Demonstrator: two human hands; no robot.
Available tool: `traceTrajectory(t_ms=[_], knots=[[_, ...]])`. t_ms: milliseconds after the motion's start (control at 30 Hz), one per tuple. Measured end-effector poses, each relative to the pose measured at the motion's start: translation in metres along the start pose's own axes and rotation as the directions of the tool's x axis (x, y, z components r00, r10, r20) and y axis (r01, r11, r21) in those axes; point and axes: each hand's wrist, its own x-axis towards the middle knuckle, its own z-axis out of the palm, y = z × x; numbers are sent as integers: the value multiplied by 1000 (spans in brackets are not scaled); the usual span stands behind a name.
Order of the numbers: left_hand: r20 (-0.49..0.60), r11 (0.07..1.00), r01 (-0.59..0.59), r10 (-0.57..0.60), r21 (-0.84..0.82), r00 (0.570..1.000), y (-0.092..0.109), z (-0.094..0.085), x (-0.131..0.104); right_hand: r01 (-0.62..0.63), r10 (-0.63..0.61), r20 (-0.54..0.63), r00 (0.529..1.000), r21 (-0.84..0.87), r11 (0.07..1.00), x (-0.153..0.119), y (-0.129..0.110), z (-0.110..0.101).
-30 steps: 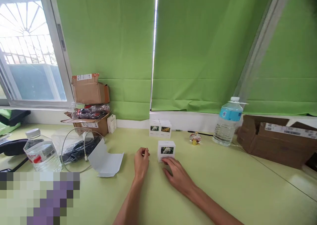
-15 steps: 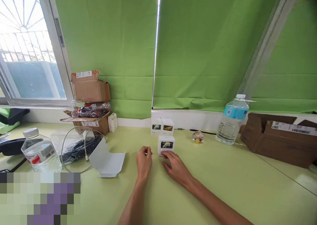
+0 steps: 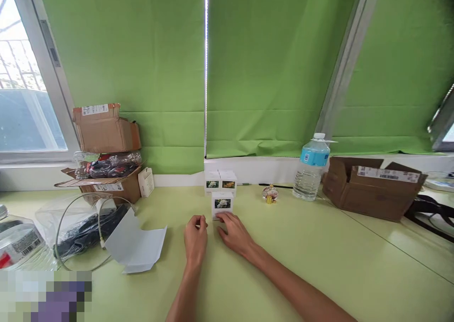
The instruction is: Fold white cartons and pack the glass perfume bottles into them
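A small white box (image 3: pixel 222 208) with a white-flower picture stands upright on the green table. My right hand (image 3: pixel 236 234) touches its lower front with the fingertips, its thumb apart from the fingers. Left of the box, my left hand (image 3: pixel 196 239) rests on the table with its fingers curled in; whether they hold anything is hidden. Behind stand two similar white boxes side by side, one with white flowers (image 3: pixel 212 184) and one with orange flowers (image 3: pixel 229 184).
A folded white sheet (image 3: pixel 142 248), a bagged dark item with a cable (image 3: pixel 88 230) and stacked cartons (image 3: pixel 106 135) are at left. On the right are a glass ornament (image 3: pixel 270 194), a water bottle (image 3: pixel 308 175) and an open brown carton (image 3: pixel 369 194).
The view has turned to the right, so everything appears shifted left, and more shows beyond the brown carton. Both hands keep much the same places beside the small white box.
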Motion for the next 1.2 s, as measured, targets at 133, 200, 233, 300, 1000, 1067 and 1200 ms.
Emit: traceTrajectory(t_ms=[133, 200, 233, 300, 1000, 1067, 1200], knots=[[1, 1000, 3, -3, 13, 1000, -1, 1, 1, -2, 3, 2, 1000, -6, 1000, 6, 2, 3], [3, 1000, 2, -2, 24, 1000, -1, 2, 1, -3, 3, 1, 1000, -9, 1000, 9, 2, 4], [3, 1000, 1, -1, 30, 1000, -1, 2, 2, -3, 3, 0, 1000, -11, 1000, 10, 3, 5], [3, 999, 0, 0, 43, 1000, -1, 2, 2, -2, 2, -3, 1000, -16, 1000, 14, 3, 6], [1, 987, 7, -7, 160, 1000, 7, 3, -1, -37, 43, 49, 998, -113, 993, 81, 18, 28], [-1, 987, 11, -11, 160, 1000, 7, 3, -1, -32, 38, 49, 998, -125, 992, 75, 18, 30], [-8, 987, 7, -6, 160, 1000, 7, 3, -2, 13, -4, 73, 997, -123, 992, 68, 12, 32]])
